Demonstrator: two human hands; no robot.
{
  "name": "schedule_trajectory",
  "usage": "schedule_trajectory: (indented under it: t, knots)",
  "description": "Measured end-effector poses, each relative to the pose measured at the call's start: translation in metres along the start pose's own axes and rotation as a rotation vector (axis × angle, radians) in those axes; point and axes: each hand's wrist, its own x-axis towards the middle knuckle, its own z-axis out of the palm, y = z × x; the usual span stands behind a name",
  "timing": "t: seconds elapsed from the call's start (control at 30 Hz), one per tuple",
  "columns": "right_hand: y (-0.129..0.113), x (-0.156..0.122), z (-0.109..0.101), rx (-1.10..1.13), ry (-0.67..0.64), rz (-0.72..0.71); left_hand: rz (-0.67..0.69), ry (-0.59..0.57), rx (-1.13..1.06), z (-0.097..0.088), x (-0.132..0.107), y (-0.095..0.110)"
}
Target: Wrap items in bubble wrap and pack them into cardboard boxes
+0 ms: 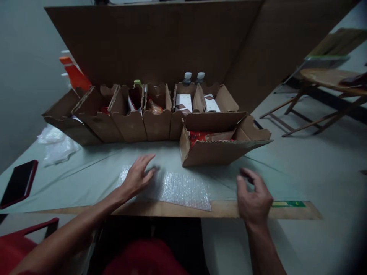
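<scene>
A sheet of bubble wrap [185,187] lies flat along the front of the table. My left hand [137,175] is over its left part, thumb and fingers apart, holding nothing; whether it touches the sheet I cannot tell. To the right of the sheet is my right hand [254,194], its fingers curved with a gap between thumb and forefinger and nothing seen in them. Just beyond that hand stands a cardboard box [212,154] set lengthwise, with red packets [197,136] inside.
Behind, a row of open cardboard bins [130,128] holds packets and white boxes [184,102]. A tall cardboard panel [151,46] rises at the back. Clear plastic bags [59,143] and a phone [18,183] lie at left. A wooden folding chair [329,82] stands on the right.
</scene>
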Motion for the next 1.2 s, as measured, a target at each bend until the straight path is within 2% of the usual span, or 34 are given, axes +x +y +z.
schedule_trajectory:
  t: [0.07,0.17,0.23,0.27,0.3,0.37,0.47,0.53,0.6,0.7,0.8,0.9,1.0,1.07,1.13,1.2]
  knots:
    - [-0.040,-0.026,0.011,0.082,-0.213,-0.165,0.058,-0.017,0.140,-0.008,-0.033,-0.004]
    - [-0.107,-0.060,0.049,0.150,-0.597,-0.455,0.088,-0.055,0.289,-0.001,-0.069,-0.004]
    - [-0.133,-0.075,0.073,0.132,-0.744,-0.569,0.044,-0.069,0.339,0.004,-0.082,-0.005]
    - [-0.136,-0.081,0.080,0.106,-0.779,-0.594,0.023,-0.076,0.339,0.005,-0.087,-0.007]
    - [-0.131,-0.084,0.082,0.068,-0.787,-0.600,0.006,-0.085,0.324,0.004,-0.091,-0.009]
    - [-0.100,-0.085,0.071,-0.034,-0.748,-0.557,-0.008,-0.114,0.268,-0.002,-0.096,-0.015]
    - [-0.031,-0.071,0.030,-0.226,-0.609,-0.416,-0.012,-0.152,0.199,-0.012,-0.101,-0.024]
    - [0.005,-0.057,0.003,-0.333,-0.506,-0.311,-0.015,-0.113,0.189,-0.018,-0.100,-0.029]
    - [0.019,-0.046,-0.011,-0.370,-0.440,-0.265,-0.042,-0.006,0.248,-0.025,-0.098,-0.035]
    - [0.004,-0.035,0.000,-0.348,-0.460,-0.272,-0.167,0.149,0.440,-0.036,-0.094,-0.046]
    - [-0.023,-0.031,0.028,-0.311,-0.544,-0.286,-0.307,0.146,0.560,-0.041,-0.095,-0.056]
    - [-0.039,-0.035,0.039,-0.214,-0.582,-0.279,-0.322,0.138,0.531,-0.037,-0.100,-0.058]
    - [-0.047,-0.051,0.023,-0.060,-0.577,-0.183,-0.292,0.158,0.463,-0.040,-0.097,-0.054]
    - [-0.055,-0.069,0.005,0.054,-0.580,-0.069,-0.267,0.148,0.437,-0.049,-0.082,-0.050]
    - [-0.068,-0.090,-0.011,0.179,-0.617,0.014,-0.221,0.128,0.429,-0.058,-0.053,-0.045]
    - [-0.084,-0.112,-0.018,0.287,-0.682,0.059,-0.153,0.097,0.423,-0.061,-0.013,-0.037]
